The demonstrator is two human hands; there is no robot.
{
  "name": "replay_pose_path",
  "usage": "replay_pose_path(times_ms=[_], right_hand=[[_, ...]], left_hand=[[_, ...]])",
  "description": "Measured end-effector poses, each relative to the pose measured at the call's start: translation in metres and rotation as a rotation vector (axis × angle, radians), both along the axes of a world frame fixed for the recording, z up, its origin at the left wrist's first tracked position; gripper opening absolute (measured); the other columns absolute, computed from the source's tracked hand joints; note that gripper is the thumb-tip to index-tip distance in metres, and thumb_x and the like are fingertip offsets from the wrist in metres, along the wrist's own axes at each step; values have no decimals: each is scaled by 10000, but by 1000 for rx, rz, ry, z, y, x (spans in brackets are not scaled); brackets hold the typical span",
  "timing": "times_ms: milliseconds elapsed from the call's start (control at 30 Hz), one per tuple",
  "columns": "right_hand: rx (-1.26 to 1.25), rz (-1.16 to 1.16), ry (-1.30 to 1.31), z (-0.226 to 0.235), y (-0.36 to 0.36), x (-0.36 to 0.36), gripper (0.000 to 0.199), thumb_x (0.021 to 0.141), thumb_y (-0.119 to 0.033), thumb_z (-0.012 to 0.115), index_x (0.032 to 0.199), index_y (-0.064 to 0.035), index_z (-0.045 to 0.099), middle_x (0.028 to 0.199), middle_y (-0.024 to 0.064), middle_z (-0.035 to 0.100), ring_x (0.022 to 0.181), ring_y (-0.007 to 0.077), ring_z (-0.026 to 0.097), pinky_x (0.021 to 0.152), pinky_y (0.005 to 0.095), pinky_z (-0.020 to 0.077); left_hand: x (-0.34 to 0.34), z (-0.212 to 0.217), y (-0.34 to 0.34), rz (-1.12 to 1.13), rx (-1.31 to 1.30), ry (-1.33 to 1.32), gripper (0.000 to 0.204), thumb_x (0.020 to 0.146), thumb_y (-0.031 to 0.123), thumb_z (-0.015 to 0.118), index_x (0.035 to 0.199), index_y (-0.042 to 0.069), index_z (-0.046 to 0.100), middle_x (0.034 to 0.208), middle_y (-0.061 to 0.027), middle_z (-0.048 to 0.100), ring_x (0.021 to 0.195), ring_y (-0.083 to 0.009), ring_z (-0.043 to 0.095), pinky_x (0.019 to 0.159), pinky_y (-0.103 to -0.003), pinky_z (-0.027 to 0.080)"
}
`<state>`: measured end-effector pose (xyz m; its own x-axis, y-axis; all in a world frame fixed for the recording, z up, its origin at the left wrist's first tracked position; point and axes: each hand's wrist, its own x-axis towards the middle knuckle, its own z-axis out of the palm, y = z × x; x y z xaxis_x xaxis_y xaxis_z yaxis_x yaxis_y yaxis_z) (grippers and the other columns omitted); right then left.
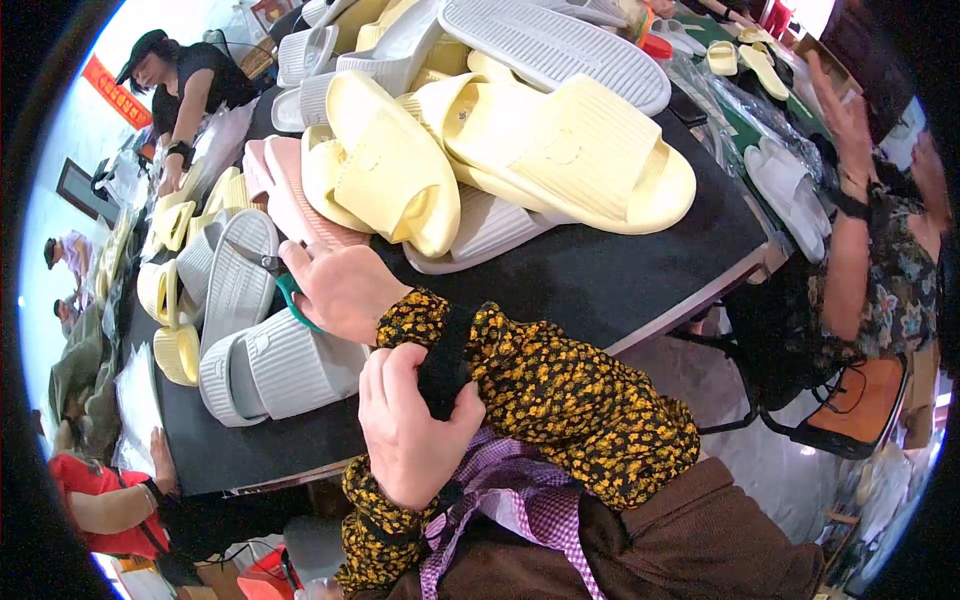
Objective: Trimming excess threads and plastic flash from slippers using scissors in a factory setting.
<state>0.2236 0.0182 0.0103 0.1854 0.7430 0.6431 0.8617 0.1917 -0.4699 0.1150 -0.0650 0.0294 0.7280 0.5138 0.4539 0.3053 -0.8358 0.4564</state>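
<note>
Green-handled scissors [291, 298] are gripped in my right hand [345, 290], their metal blades lying over a grey slipper [240, 285]. My left hand [412, 425] is curled at my right wrist, its fingers and thumb closed on the black cuff [448, 365] of the patterned sleeve. A ribbed grey slide slipper [300, 365] rests on the black table just beneath my hands. Beyond the scissors lies a pink slipper [290, 190]. Two large pale yellow slippers [395, 165] [580, 150] sit on the heap in front of me.
More yellow slippers [178, 305] line the table's left side. A grey slipper [555, 50] tops the pile at the back. White slippers [788, 195] lie on the right. Co-workers flank the table: a person in black [205, 90], a red sleeve [110, 500], raised hands [845, 125].
</note>
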Motion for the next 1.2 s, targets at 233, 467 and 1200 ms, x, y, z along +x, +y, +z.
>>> replay_pose_path(times_ms=[233,467,1200], right_hand=[[86,51,325,7,-1,9,364,765,-159,616,1080,-18,503,772,227,596,696,383,596,613,430,486],[69,774,1796,66,-25,19,275,826,-251,633,999,-66,527,720,40,564,532,116,520,428,258,411],[102,1473,2503,105,-49,20,329,833,-75,586,1089,54,423,712,13,508,542,113,526,413,247,405]], left_hand=[[-1,1,-4,-98,-128,-174,480,651,46,742,1073,-14,522,969,-172,531,868,-332,541,755,-370,464],[-28,12,15,-3,-537,-368,150,812,-49,538,960,-39,560,891,-110,548,778,-168,544,714,-250,440],[-15,-7,6,-347,-1192,-481,118,846,23,601,933,-18,533,810,-20,561,725,-58,514,644,-204,443]])
